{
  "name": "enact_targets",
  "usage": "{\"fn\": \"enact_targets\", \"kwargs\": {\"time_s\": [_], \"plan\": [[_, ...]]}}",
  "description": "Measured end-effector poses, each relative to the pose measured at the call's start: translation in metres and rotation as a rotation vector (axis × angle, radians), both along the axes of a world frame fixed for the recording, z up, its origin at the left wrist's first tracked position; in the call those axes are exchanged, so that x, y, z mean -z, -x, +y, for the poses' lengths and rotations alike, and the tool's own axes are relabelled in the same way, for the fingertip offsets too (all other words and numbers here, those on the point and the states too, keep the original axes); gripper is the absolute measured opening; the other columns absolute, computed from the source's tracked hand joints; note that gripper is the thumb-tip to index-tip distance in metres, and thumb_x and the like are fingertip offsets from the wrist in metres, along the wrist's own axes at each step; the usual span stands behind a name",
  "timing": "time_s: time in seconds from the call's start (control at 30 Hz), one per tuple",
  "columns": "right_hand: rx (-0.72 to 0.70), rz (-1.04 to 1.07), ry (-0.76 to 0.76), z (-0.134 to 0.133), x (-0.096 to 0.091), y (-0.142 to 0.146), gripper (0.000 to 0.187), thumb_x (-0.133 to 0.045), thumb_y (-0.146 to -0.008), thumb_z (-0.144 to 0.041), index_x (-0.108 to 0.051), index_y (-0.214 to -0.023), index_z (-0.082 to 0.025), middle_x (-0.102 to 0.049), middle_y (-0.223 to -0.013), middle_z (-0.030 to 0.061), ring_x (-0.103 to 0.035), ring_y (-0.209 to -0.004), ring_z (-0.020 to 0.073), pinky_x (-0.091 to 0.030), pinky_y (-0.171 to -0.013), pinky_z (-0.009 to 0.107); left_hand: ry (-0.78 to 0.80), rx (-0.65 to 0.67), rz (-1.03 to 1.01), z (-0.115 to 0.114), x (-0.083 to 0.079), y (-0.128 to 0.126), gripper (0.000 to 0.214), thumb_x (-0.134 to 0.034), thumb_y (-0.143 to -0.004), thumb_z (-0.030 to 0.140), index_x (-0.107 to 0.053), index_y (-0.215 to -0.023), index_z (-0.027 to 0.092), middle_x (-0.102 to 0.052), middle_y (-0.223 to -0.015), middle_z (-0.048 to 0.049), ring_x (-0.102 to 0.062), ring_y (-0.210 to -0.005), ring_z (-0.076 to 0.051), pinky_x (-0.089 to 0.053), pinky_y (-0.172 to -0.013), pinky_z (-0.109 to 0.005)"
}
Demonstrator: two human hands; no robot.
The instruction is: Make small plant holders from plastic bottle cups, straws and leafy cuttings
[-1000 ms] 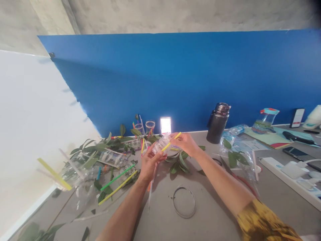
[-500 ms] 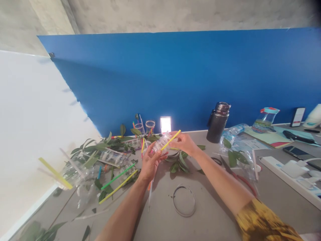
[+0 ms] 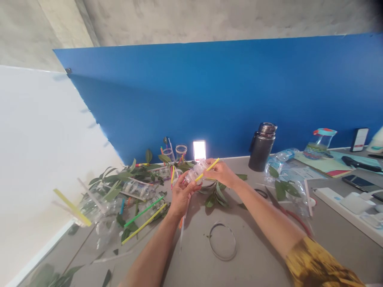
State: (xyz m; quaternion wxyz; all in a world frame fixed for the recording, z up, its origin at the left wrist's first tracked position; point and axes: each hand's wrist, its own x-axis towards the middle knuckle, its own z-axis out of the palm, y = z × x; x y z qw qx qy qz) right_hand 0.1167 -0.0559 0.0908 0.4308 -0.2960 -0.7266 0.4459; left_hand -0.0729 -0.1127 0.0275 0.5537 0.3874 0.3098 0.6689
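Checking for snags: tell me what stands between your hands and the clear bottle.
Nothing visible does: the left hand and right hand both touch the clear plastic bottle directly, with the yellow straw lying across it.

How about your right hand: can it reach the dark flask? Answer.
Probably yes: the right hand is near the dark flask, with only tabletop and a leaf between, but it first must release the clear plastic bottle.
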Motion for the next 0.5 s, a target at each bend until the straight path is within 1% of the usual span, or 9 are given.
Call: {"fn": "enact_targets", "kwargs": {"time_s": [0.07,0.1,0.2,0.27,0.3,0.37,0.43,0.47,0.5], "plan": [[-0.066,0.055,0.044,0.002,0.0,-0.003,0.032,-0.081,-0.077,-0.049,-0.078,-0.086,-0.019,-0.071,-0.121,0.0088,-0.066,-0.1,0.0241,-0.052,-0.088,0.037,0.003,0.0,-0.019,-0.001,-0.001,0.0,0.072,-0.094,-0.067,0.032,-0.062,-0.131,0.02,-0.078,-0.113,-0.0097,-0.079,-0.09,-0.027,-0.061,-0.088,-0.043],[-0.065,0.079,0.046,0.003,0.001,-0.003,0.032,-0.08,-0.078,-0.049,-0.078,-0.088,-0.019,-0.071,-0.122,0.0086,-0.067,-0.098,0.0234,-0.052,-0.086,0.036,0.001,-0.002,-0.027,-0.001,-0.001,-0.001,0.071,-0.094,-0.067,0.031,-0.063,-0.13,0.02,-0.078,-0.114,-0.0097,-0.078,-0.092,-0.027,-0.061,-0.089,-0.043],[0.025,0.083,-0.014,0.004,0.005,-0.002,0.029,-0.081,-0.077,-0.047,-0.079,-0.085,-0.019,-0.073,-0.118,0.0086,-0.067,-0.097,0.0236,-0.052,-0.086,0.036,-0.012,-0.013,-0.04,0.0,-0.001,-0.002,0.067,-0.094,-0.067,0.029,-0.066,-0.127,0.022,-0.076,-0.121,-0.0091,-0.077,-0.099,-0.026,-0.062,-0.09,-0.042],[0.048,0.075,-0.024,0.005,0.007,0.001,0.03,-0.081,-0.077,-0.048,-0.079,-0.086,-0.019,-0.075,-0.112,0.0088,-0.067,-0.097,0.0246,-0.052,-0.085,0.036,-0.024,0.002,-0.051,0.0,-0.002,-0.001,0.063,-0.093,-0.068,0.028,-0.068,-0.125,0.022,-0.074,-0.126,-0.0088,-0.075,-0.104,-0.026,-0.061,-0.091,-0.042],[0.037,0.092,-0.006,0.005,0.007,0.001,0.033,-0.08,-0.078,-0.05,-0.08,-0.09,-0.019,-0.076,-0.111,0.0088,-0.068,-0.098,0.0251,-0.052,-0.084,0.036,-0.024,0.019,-0.06,0.0,-0.004,0.0,0.06,-0.093,-0.068,0.028,-0.069,-0.123,0.021,-0.073,-0.127,-0.0089,-0.075,-0.105,-0.027,-0.061,-0.092,-0.041],[0.037,0.191,0.041,0.006,0.006,0.0,0.042,-0.076,-0.081,-0.056,-0.081,-0.101,-0.02,-0.076,-0.114,0.0093,-0.068,-0.101,0.0257,-0.052,-0.084,0.036,-0.007,0.056,-0.097,0.0,-0.009,0.004,0.056,-0.093,-0.069,0.028,-0.071,-0.12,0.019,-0.075,-0.122,-0.0096,-0.076,-0.103,-0.027,-0.061,-0.091,-0.04],[0.13,0.299,0.048,0.007,0.003,-0.003,0.045,-0.07,-0.085,-0.06,-0.08,-0.105,-0.021,-0.077,-0.116,0.0097,-0.068,-0.103,0.0253,-0.052,-0.082,0.035,0.025,0.062,-0.174,-0.001,-0.017,0.01,0.051,-0.092,-0.07,0.03,-0.073,-0.115,0.017,-0.078,-0.114,-0.0092,-0.077,-0.094,-0.025,-0.061,-0.085,-0.036],[0.202,0.31,0.03,0.007,0.002,-0.004,0.043,-0.068,-0.087,-0.059,-0.081,-0.102,-0.02,-0.078,-0.114,0.0097,-0.068,-0.101,0.0247,-0.051,-0.08,0.034,0.04,0.056,-0.217,-0.002,-0.021,0.013,0.047,-0.091,-0.072,0.031,-0.073,-0.113,0.018,-0.078,-0.11,-0.0083,-0.077,-0.089,-0.023,-0.061,-0.081,-0.034],[0.265,0.264,0.009,0.006,0.002,-0.005,0.039,-0.068,-0.087,-0.056,-0.081,-0.096,-0.02,-0.079,-0.107,0.0091,-0.068,-0.096,0.0238,-0.05,-0.078,0.033,0.052,0.044,-0.265,-0.002,-0.025,0.017,0.041,-0.088,-0.075,0.032,-0.073,-0.111,0.017,-0.079,-0.104,-0.0077,-0.077,-0.084,-0.021,-0.061,-0.078,-0.032]]}}
